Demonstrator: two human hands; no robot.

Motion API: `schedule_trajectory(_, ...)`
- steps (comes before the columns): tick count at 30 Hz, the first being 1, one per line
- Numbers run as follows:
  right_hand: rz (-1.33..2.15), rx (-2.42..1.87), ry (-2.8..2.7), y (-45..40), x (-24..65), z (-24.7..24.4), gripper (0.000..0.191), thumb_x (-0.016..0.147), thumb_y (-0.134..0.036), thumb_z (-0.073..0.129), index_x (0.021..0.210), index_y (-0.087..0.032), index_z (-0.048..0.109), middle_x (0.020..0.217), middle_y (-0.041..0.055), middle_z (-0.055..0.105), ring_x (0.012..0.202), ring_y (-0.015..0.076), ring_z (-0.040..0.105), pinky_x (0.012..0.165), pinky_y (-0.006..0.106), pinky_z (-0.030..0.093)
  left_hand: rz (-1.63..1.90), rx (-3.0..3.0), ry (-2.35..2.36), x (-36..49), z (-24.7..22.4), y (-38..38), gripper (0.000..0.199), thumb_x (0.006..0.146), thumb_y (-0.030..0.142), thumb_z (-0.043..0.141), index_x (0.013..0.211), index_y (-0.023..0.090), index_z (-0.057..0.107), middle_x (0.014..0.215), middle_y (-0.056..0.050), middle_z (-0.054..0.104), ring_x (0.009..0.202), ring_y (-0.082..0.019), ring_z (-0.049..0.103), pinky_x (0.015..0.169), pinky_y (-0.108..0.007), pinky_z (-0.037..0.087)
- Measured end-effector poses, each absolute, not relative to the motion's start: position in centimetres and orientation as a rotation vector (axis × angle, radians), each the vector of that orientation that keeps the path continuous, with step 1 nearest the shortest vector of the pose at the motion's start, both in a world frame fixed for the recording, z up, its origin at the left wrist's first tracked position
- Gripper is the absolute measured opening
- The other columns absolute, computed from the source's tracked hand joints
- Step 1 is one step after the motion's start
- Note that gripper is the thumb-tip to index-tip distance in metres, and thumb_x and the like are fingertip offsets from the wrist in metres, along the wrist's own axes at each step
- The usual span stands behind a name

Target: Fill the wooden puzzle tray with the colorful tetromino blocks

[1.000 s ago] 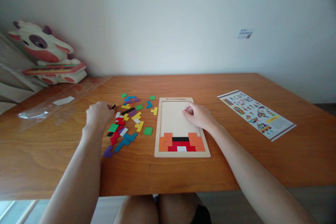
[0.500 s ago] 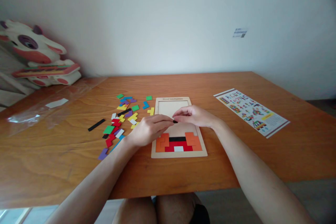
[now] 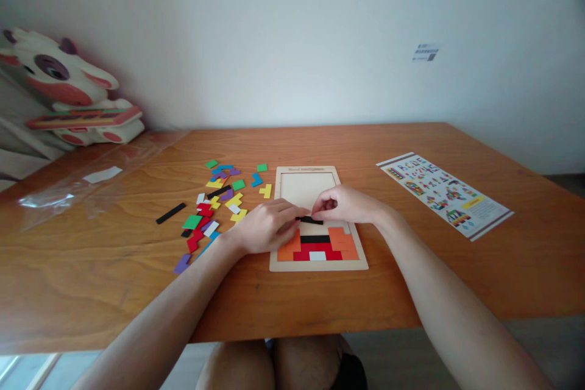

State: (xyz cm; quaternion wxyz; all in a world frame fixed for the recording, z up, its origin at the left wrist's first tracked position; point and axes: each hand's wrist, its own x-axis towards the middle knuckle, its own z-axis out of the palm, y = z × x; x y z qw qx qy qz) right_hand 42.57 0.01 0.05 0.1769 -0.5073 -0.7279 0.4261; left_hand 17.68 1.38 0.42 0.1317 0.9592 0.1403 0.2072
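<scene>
A wooden puzzle tray [image 3: 319,266] lies in front of me, its lower part filled with orange, red, white and black pieces. Over its middle, a black strip-shaped puzzle piece [image 3: 312,220] is pinched between both hands. My left hand [image 3: 269,225] has its fingertips closed at the strip's left end and covers part of the tray's left edge. My right hand [image 3: 345,204] pinches the right end with thumb and forefinger. Below the strip, another black piece [image 3: 315,239] lies flat above a red piece [image 3: 319,247] and between orange pieces [image 3: 342,245].
Loose coloured pieces [image 3: 201,208] are scattered left of the tray, with a black strip [image 3: 170,213] further left. A printed pattern sheet [image 3: 445,195] lies on the right. Clear plastic wrapping [image 3: 59,201] and a cow-shaped toy keyboard [image 3: 86,122] occupy the left side.
The black strip, mostly hidden by my fingers before, now shows between my hands. My right hand's fingers have curled into a pinch on its right end. The view has shifted slightly.
</scene>
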Motion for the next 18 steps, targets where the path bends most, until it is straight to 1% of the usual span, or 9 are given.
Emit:
schedule_trajectory(3,1.198,-1.425,-2.113,0.0,42.7,0.1,0.024,0.077,-0.040,0.070,0.086,-0.018,0.075,0.073,0.0010,0.068,0.064,0.0123,0.055,0.057,0.024,0.040,0.588,2.778,0.403,17.7,0.6,1.3,0.036,0.092,0.029,0.055,0.125,0.014,0.058,0.098,-0.010,0.071,0.089,-0.020,0.067,0.081,-0.032,0.054)
schedule_trajectory(6,1.192,-1.416,-2.161,-0.2,42.7,0.6,0.027,0.076,-0.042,0.072,0.087,-0.018,0.074,0.071,0.0002,0.066,0.064,0.0124,0.054,0.056,0.023,0.039,0.548,2.779,0.355,17.7,0.8,1.2,0.055,0.083,0.048,0.068,0.126,0.015,0.058,0.108,-0.012,0.069,0.098,-0.024,0.066,0.086,-0.034,0.053)
schedule_trajectory(8,1.180,-1.414,-2.170,-0.3,42.6,0.9,0.028,0.074,-0.043,0.074,0.087,-0.018,0.073,0.070,-0.0007,0.063,0.064,0.0124,0.053,0.056,0.023,0.039,0.529,2.787,0.359,17.6,1.0,1.2,0.064,0.078,0.056,0.070,0.127,0.017,0.058,0.111,-0.013,0.068,0.101,-0.025,0.065,0.088,-0.036,0.053)
schedule_trajectory(10,1.178,-1.424,-2.171,-0.4,42.6,1.0,0.028,0.073,-0.042,0.074,0.088,-0.018,0.072,0.069,-0.0012,0.062,0.064,0.0124,0.053,0.056,0.023,0.040,0.519,2.795,0.378,17.6,1.1,1.2,0.065,0.077,0.059,0.070,0.125,0.017,0.060,0.110,-0.013,0.068,0.099,-0.026,0.065,0.087,-0.036,0.053)
schedule_trajectory(14,1.227,-1.453,-2.176,-0.4,42.8,1.0,0.027,0.072,-0.039,0.075,0.088,-0.017,0.073,0.070,-0.0001,0.065,0.064,0.0128,0.055,0.057,0.024,0.043,0.489,2.797,0.387,17.6,1.1,1.3,0.062,0.077,0.058,0.070,0.120,0.014,0.063,0.104,-0.013,0.069,0.097,-0.026,0.065,0.086,-0.035,0.053)
schedule_trajectory(18,1.187,-1.479,-2.194,-0.6,42.8,1.0,0.026,0.070,-0.041,0.077,0.083,-0.018,0.073,0.071,0.0010,0.067,0.064,0.0138,0.057,0.056,0.024,0.043,0.499,2.798,0.365,17.5,0.9,1.3,0.058,0.077,0.059,0.070,0.114,0.015,0.066,0.102,-0.012,0.068,0.093,-0.024,0.065,0.084,-0.034,0.053)
